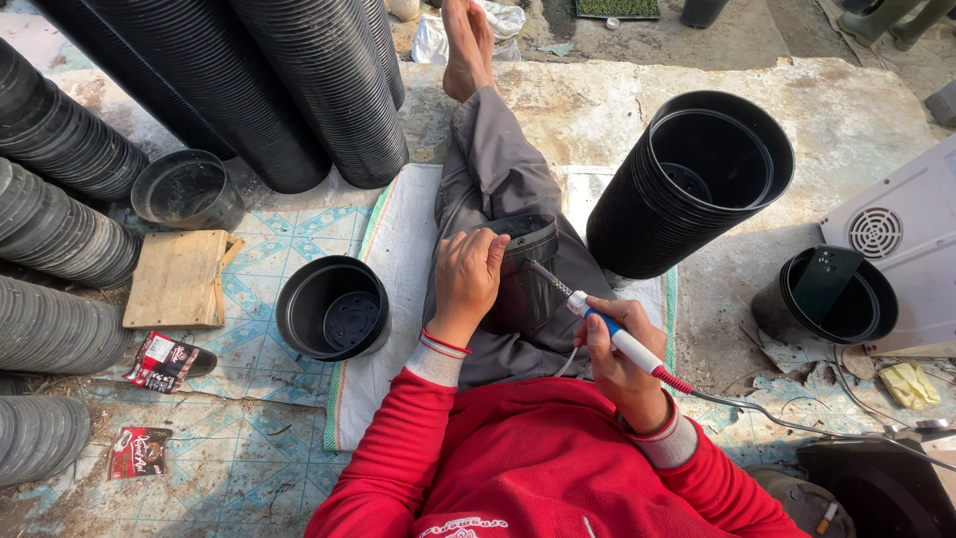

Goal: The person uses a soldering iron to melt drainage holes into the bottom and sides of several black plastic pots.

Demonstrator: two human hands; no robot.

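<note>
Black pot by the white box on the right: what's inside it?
A dark flat phone-like slab leans inside the black pot, its top above the rim. The slab covers part of the pot's floor, so nothing beneath it can be seen.

1. I see matt black plastic on the pot (523, 269) in my lap.
2. My soldering iron (609, 333) looks glossy plastic, with a metal tip.
3. The board (177, 279) is rough bare wood.

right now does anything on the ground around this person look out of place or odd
Yes: a dark phone stands tilted inside the black pot at the right. Two crumpled snack wrappers lie on the tiled floor at the left, and a crumpled yellow scrap lies at the far right.
</note>
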